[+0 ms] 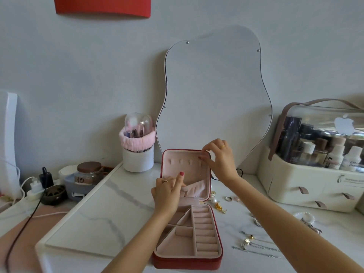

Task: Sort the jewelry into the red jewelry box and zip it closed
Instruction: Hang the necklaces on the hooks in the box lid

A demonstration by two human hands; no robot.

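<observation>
Pale wall and a wavy-edged mirror stood behind a white marble-patterned table, with a cream cosmetics organiser off to the right and a brush holder to the left. Centre front sat the red jewelry box, unzipped, its long axis running away from the person: the base with its pink compartments lay nearest, and the lid stood upright at the far end, its lining facing the camera.

Both hands were up at the lid. The right hand pinched its top right corner, fingers curled over the rim. The left hand was at the lid's lower left, fingers bent against the gathered pink pocket; whether it gripped the fabric or only pressed it I could not tell.

Everything to be sorted lay right of the box, apart from it: a pearl bracelet, several thin chains, a gold charm and a small ring. None had yet gone into the compartments. The right hand was judged nearer that spread, so the pickup would likely fall to it, with a short carry leftward.
</observation>
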